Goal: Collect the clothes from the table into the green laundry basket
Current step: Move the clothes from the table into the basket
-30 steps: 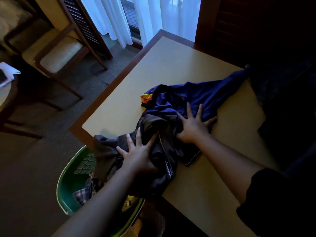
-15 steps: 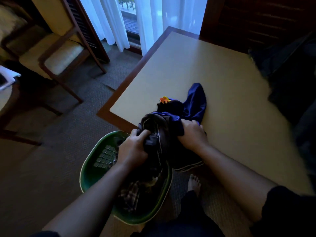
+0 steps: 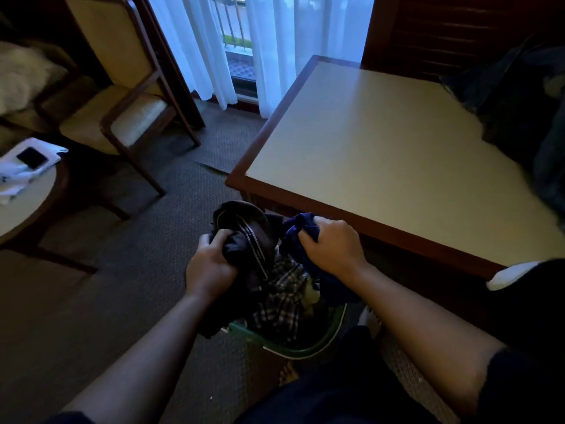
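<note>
L hand fisted on dark garment, R hand fisted on blue shirt; both bunched lower-center, over green basket, beside table.

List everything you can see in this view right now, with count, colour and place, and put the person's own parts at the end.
table: one, cream top with dark wood edge, right of centre
green laundry basket: one, green, on the floor below the table's near edge, mostly covered by clothes
dark garment: one, dark grey-black with light piping, over the basket
blue garment: one, deep blue, over the basket
plaid cloth: one, dark and white check, inside the basket
dark clothing pile: count unclear, dark blue, at the table's far right side
armchair: one, wood frame with cream cushions, upper left
round side table: one, pale top, far left
phone: one, black, on white papers on the side table
curtains: white, top centre
left hand: gripping the dark garment
right hand: gripping the blue garment
</note>
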Demonstrator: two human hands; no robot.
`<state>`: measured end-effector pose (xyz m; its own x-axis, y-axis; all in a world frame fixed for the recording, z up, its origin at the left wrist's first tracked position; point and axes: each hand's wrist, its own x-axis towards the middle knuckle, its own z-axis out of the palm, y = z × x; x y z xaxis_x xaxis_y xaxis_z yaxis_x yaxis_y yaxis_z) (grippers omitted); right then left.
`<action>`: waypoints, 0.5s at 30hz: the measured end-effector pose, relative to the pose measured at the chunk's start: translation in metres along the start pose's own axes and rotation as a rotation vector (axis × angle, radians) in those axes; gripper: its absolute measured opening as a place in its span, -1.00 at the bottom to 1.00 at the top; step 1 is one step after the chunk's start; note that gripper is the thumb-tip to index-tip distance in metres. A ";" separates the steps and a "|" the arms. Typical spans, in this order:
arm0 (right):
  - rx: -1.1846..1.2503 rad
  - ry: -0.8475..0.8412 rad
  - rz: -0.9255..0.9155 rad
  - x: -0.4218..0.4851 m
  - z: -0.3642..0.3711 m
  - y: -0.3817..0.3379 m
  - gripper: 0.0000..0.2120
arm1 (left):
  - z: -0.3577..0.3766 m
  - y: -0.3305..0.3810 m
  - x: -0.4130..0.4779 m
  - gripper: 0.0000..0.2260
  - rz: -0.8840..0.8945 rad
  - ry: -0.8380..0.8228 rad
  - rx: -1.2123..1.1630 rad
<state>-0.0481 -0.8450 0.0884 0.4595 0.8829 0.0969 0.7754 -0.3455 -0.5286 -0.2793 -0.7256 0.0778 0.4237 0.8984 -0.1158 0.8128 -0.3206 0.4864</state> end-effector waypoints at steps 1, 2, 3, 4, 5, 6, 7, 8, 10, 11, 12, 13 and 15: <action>0.002 0.001 -0.015 -0.002 0.003 -0.004 -0.67 | -0.002 -0.003 -0.002 -0.51 0.009 0.014 -0.017; 0.001 0.004 -0.029 -0.005 0.006 -0.008 -0.68 | -0.004 -0.005 -0.003 -0.51 0.013 0.024 -0.029; -0.008 0.008 -0.049 -0.007 0.009 -0.011 -0.69 | -0.005 -0.006 -0.005 -0.52 0.012 0.031 -0.038; -0.019 0.019 -0.074 -0.009 0.013 -0.016 -0.71 | -0.007 -0.007 -0.006 -0.52 0.009 0.036 -0.047; -0.037 0.043 -0.101 -0.011 0.017 -0.018 -0.72 | -0.008 -0.007 -0.007 -0.53 0.015 0.044 -0.059; -0.059 0.075 -0.125 -0.013 0.020 -0.018 -0.74 | -0.008 -0.006 -0.007 -0.54 0.027 0.052 -0.071; -0.082 0.105 -0.150 -0.016 0.023 -0.020 -0.73 | -0.009 -0.006 -0.007 -0.54 0.037 0.059 -0.078; -0.104 0.121 -0.175 -0.019 0.025 -0.022 -0.72 | -0.010 -0.006 -0.007 -0.53 0.043 0.063 -0.081; -0.153 0.097 -0.218 -0.023 0.030 -0.024 -0.69 | -0.010 -0.006 -0.008 -0.52 0.049 0.067 -0.086; -0.195 0.042 -0.217 -0.026 0.034 -0.024 -0.66 | -0.010 -0.006 -0.008 -0.52 0.050 0.072 -0.095; -0.240 -0.058 -0.185 -0.028 0.038 -0.023 -0.59 | -0.010 -0.006 -0.009 -0.51 0.052 0.076 -0.103; -0.279 -0.202 -0.126 -0.030 0.042 -0.021 -0.48 | -0.009 -0.007 -0.009 -0.51 0.053 0.078 -0.108; -0.315 -0.491 -0.012 -0.036 0.049 -0.013 -0.25 | -0.008 -0.009 -0.013 -0.51 0.049 0.069 -0.109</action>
<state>-0.0959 -0.8572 0.0505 0.2533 0.9053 -0.3410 0.9053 -0.3461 -0.2464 -0.2953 -0.7315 0.0816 0.4301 0.9022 -0.0313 0.7417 -0.3334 0.5819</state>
